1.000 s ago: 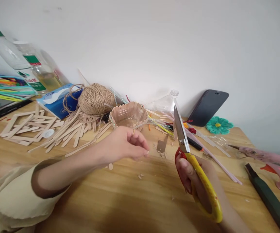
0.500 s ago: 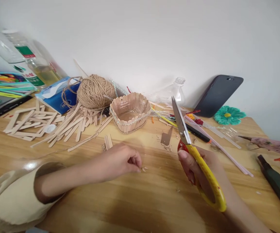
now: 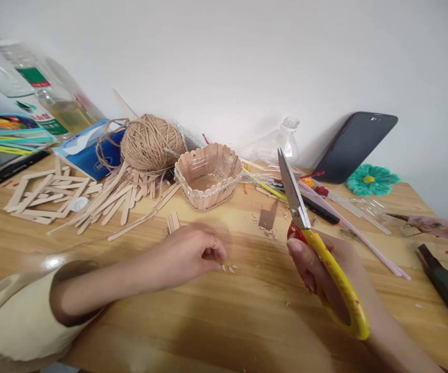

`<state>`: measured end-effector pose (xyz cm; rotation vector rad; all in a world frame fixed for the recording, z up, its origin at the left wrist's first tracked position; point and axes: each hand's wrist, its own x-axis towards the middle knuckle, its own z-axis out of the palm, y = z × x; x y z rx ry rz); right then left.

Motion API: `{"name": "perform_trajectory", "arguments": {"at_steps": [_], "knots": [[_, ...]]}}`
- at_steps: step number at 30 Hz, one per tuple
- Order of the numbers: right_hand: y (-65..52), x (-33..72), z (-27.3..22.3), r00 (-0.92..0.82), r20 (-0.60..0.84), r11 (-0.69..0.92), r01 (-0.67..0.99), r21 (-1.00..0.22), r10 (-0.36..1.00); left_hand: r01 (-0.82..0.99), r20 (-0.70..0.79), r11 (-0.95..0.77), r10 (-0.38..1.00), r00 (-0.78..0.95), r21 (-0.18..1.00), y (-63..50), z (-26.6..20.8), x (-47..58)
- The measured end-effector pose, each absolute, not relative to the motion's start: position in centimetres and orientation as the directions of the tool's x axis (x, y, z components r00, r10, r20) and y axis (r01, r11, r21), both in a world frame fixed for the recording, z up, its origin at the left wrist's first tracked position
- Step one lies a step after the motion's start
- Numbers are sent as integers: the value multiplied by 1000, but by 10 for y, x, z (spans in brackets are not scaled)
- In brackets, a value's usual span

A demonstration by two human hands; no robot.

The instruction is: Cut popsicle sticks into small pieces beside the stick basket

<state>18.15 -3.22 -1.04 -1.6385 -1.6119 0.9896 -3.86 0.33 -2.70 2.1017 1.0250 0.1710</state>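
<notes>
My right hand [image 3: 317,261] grips a pair of scissors [image 3: 293,199] with yellow and red handles. Their blades point up and away from me and are closed together. Low over the table, my left hand [image 3: 196,254] has its fingers curled in, thumb and fingertips together. Right at those fingertips lie a few small pale wood chips [image 3: 230,269]; whether one is pinched cannot be made out. Behind the left hand are short pieces of craft stick [image 3: 172,223]. Farther back stands a small basket of craft sticks [image 3: 208,192], trimmed with silvery tinsel.
A ball of twine [image 3: 152,142] and a pile of craft sticks [image 3: 115,199] lie left of the basket. Along the wall are bottles [image 3: 48,111], a blue packet [image 3: 99,155] and a leaning phone [image 3: 356,147]. A teal flower [image 3: 371,180] and a glue gun [image 3: 437,228] are at right.
At the left fingertips another small chip now shows beside the others. The scissors stay in my right hand, nearly still. The view has shifted slightly.
</notes>
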Motion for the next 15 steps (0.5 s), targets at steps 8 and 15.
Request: {"name": "perform_trajectory", "arguments": {"at_steps": [8,15], "knots": [[-33,181,-10,-34,-92,-61,518,-853,995,640,-223,-395,710,668,659,4,-30,-36],[-32,181,-11,-21,-77,-55,516,-855,997,634,-150,-440,736,661,636,-3,-35,-32]]}}
